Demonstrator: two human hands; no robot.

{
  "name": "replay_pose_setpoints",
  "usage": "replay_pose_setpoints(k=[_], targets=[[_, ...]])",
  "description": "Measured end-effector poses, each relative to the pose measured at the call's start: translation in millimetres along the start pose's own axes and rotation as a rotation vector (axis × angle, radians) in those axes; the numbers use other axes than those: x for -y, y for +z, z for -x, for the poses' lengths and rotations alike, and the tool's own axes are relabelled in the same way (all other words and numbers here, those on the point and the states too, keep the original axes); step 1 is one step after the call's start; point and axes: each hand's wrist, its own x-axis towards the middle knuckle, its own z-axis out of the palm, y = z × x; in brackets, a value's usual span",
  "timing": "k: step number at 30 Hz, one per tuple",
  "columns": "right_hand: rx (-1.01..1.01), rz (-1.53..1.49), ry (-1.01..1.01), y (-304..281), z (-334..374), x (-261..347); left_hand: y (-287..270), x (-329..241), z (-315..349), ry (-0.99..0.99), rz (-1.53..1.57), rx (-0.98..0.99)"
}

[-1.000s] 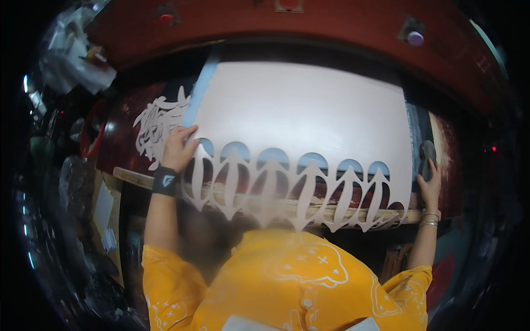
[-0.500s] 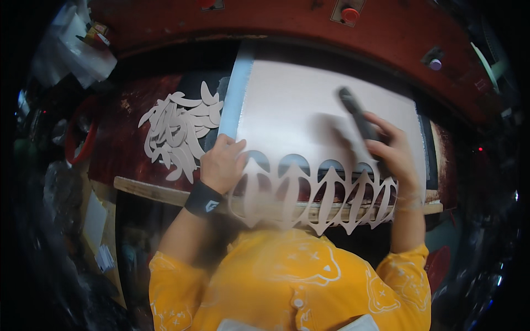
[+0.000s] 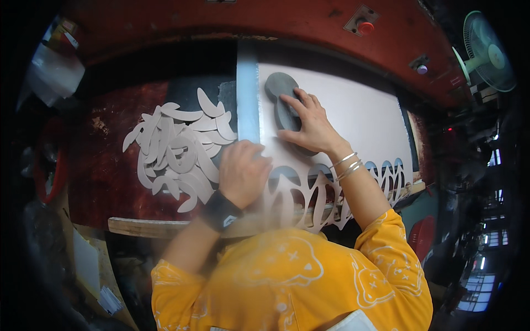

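One grey block (image 3: 287, 118), rounded at its far end, lies on the left part of our one pale sheet (image 3: 345, 99), back from the bench's front edge. Our right hand (image 3: 312, 124) has its fingers part spread over the block's right side, touching it; we cannot tell whether they grip or only press. We judge the step in hand to be setting the block's position; the next move calls for a light, level adjustment, clear of the cut-outs. Our left hand (image 3: 243, 171), blurred, curls its fingers by the sheet's left edge, over one blue board (image 3: 248, 94); any hold is unclear. One heap of pale crescent pieces (image 3: 179, 143), overlapping past counting, sits toward the bench's (image 3: 105, 187) left end. Beyond the back edge: one red button (image 3: 365, 27), one purple knob (image 3: 422, 69) and, right, one fan (image 3: 488, 52).
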Motion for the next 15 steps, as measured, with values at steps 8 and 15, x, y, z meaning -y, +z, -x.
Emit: replay_pose_setpoints(k=[8,15], targets=[[-0.018,-0.288,0.071,8,-7,11,1,7,4,-0.052,0.141,-0.048],[-0.105,-0.218,0.063,19,-10,29,1,9,7,-0.064,0.17,-0.069]])
